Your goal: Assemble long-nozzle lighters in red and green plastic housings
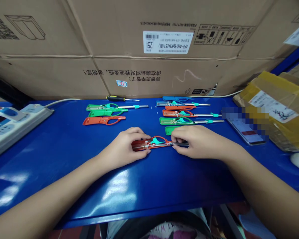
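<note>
Two hands: left hand pinches the rear end of the red half-shell between thumb and fingers; right hand pinches the dark rod at its front.
Red half-shell: between the hands, low over the blue table, open side up.
Inside it: clear tank at the rear, turquoise trigger in the middle, pale wire running forward.
Its look: red, slim, with a loop around the trigger; part of the rear is hidden by fingers.
Right-hand group beyond: blue open lighter, red open lighter and green open lighter, each holding inner parts and a metal tube; a green cover lies partly behind the right hand.
Left-hand group beyond: another green lighter with parts inside, a red cover, a screwdriver.
Power strip: at far left, a plug in it.
Taped package: at right, beside a phone; contents hidden.
Cardboard box: behind everything, printing upside down; contents hidden.
</note>
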A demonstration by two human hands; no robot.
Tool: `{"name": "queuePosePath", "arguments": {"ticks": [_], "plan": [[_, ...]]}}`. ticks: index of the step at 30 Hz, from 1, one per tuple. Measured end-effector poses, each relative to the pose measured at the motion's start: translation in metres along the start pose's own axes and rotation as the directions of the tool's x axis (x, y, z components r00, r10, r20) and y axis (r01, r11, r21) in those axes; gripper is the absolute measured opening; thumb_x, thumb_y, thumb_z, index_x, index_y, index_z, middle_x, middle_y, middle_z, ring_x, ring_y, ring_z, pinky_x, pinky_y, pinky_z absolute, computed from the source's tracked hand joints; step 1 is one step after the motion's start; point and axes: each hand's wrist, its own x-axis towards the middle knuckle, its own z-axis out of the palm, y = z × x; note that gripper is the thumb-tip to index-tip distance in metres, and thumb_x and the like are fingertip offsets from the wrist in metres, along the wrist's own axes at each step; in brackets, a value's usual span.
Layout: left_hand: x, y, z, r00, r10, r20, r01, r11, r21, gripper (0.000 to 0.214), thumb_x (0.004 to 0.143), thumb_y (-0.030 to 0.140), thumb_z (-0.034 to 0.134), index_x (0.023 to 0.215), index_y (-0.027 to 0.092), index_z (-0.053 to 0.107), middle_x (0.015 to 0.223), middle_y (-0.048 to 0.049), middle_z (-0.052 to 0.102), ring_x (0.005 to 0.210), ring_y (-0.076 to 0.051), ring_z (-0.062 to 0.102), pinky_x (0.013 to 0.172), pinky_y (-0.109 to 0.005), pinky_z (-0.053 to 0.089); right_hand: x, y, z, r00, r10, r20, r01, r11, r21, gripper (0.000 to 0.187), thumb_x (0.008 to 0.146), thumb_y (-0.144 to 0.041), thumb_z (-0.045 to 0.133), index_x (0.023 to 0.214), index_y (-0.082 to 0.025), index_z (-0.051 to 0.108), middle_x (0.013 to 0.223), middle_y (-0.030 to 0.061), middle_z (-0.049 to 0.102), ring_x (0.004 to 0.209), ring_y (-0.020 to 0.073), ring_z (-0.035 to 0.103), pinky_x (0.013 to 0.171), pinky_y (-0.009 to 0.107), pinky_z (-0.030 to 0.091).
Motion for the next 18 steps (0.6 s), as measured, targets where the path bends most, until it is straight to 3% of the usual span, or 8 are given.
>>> {"name": "queuePosePath", "arguments": {"ticks": [6, 10, 18], "plan": [[-0.002, 0.001, 0.005, 1.0, -0.025, -0.006, 0.025, 0.999, -0.044, 0.033, 0.085, 0.031, 0.075, 0.115, 0.019, 0.075, 0.105, -0.0071, 0.068, 0.091, -0.018, 0.07, 0.085, -0.032, 0.058, 0.006, -0.003, 0.011, 0.974, -0.115, -0.193, 0.102, 0.992, -0.077, 0.018, 0.089, -0.037, 0.067, 0.096, -0.02, 0.065, 0.095, 0.0048, 0.067, 0.089, 0.0215, 0.06, 0.077, 0.034, 0.044], [-0.003, 0.002, 0.012, 0.999, -0.033, -0.028, 0.031, 0.997, -0.067, 0.032, 0.085, 0.031, 0.075, 0.114, 0.018, 0.075, 0.106, -0.0076, 0.068, 0.09, -0.018, 0.07, 0.082, -0.03, 0.058, 0.011, -0.007, 0.022, 0.959, -0.195, -0.207, 0.181, 0.98, -0.081, 0.02, 0.094, -0.037, 0.065, 0.1, -0.018, 0.069, 0.102, 0.0078, 0.067, 0.095, 0.0235, 0.06, 0.085, 0.038, 0.045], [-0.003, 0.006, 0.013, 0.999, -0.023, -0.036, 0.021, 0.999, -0.038, 0.03, 0.086, 0.028, 0.075, 0.114, 0.017, 0.075, 0.104, -0.0074, 0.068, 0.091, -0.018, 0.069, 0.081, -0.03, 0.058, 0.015, -0.005, 0.029, 0.932, -0.242, -0.269, 0.23, 0.97, -0.074, 0.02, 0.1, -0.026, 0.056, 0.091, -0.016, 0.072, 0.091, 0.0059, 0.068, 0.087, 0.0201, 0.059, 0.084, 0.036, 0.042]]}}
